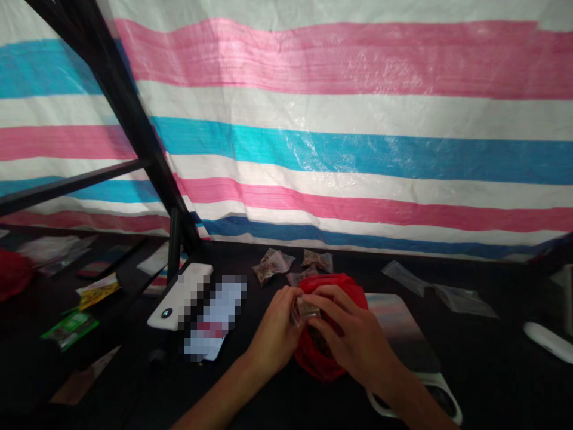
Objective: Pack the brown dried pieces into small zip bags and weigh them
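Observation:
My left hand and my right hand meet over a red plastic bag. Between their fingers is a small clear plastic bag, which both hands grip. Whether anything lies inside it is hard to tell. The red bag stands open, with dark, loose bits showing in it, partly hidden by my right hand. Just behind lie several small clear packets filled with brownish dried bits. A flat device like a kitchen scale, with a shiny plate and white edge, sits under my right forearm.
Flat clear bags lie to the right, near a white object. Left of my hands are a white device and a phone. Yellow and green packets lie farther left. A black metal frame stands before a striped sheet.

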Available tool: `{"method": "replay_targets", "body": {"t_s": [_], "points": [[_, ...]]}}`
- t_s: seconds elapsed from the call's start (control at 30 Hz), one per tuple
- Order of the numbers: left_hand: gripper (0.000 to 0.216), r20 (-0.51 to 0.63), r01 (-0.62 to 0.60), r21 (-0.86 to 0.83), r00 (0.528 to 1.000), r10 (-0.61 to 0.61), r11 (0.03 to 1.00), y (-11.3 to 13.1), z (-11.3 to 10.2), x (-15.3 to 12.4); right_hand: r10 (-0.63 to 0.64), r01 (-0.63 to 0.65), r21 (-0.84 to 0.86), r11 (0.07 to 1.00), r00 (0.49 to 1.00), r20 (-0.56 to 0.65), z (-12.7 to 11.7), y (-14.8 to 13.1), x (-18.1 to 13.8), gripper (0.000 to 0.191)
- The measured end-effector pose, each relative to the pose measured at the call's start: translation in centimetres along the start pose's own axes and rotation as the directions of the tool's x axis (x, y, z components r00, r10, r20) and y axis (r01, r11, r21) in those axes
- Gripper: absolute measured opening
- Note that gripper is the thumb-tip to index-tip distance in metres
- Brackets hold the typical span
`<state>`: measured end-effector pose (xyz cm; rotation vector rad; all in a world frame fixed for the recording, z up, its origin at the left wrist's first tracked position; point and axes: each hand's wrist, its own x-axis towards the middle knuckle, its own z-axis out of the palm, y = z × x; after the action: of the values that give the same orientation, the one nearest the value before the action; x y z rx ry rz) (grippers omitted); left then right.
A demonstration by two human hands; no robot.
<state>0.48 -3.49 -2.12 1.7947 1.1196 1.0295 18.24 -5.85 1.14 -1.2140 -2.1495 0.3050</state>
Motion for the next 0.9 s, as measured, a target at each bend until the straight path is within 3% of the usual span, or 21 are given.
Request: {"method": "replay_targets", "body": {"t_s": [0.1,0.2,0.37,0.47,0.57,0.7,0.8,0.9], "points": [[0.016,0.014,0.016,-0.054,1.000,-0.015,0.998,-0.1,0.4,-0.1,-0.155,0.155,-0.090,0.984,0.988,0.005,0.2,-0.1,-0.1,0.042],[0.013,0.026,0.029,-0.089,0.999,-0.027,0.996,0.0,0.6,-0.1,-0.216,0.213,-0.144,0.966,0.976,-0.008,0.3,0.2,-0.1,0.044],[0.008,-0.063,0.069,-0.010,0.996,-0.070,0.998,0.1,0.0,0.0,-0.087,0.068,-0.176,0.982,0.990,-0.108,0.0,1.1,0.1,0.037],[0.014,-0.094,0.212,0.043,0.974,-0.207,0.976,0.2,-1.1,0.0,-0.002,-0.005,-0.203,0.979,0.999,-0.034,-0.5,1.5,0.2,0.034],[0.019,0.032,0.332,-0.021,0.943,-0.331,0.943,0.7,-2.0,-0.2,0.018,-0.005,-0.233,0.973,0.998,0.052,-0.7,1.8,0.2,0.035],[0.019,0.177,0.370,-0.137,0.922,-0.345,0.919,1.0,-2.0,-0.4,0.035,-0.007,-0.244,0.970,0.994,0.108,-0.5,2.1,0.1,0.035],[0.024,0.227,0.430,-0.220,0.895,-0.383,0.876,1.0,-1.4,-0.2,0.069,-0.022,-0.268,0.963,0.983,0.169,-0.5,2.2,0.0,0.038],[0.027,0.199,0.484,-0.303,0.875,-0.442,0.821,0.8,-1.1,0.3,0.107,-0.043,-0.270,0.962,0.968,0.225,-0.9,2.0,0.1,0.037]]}}
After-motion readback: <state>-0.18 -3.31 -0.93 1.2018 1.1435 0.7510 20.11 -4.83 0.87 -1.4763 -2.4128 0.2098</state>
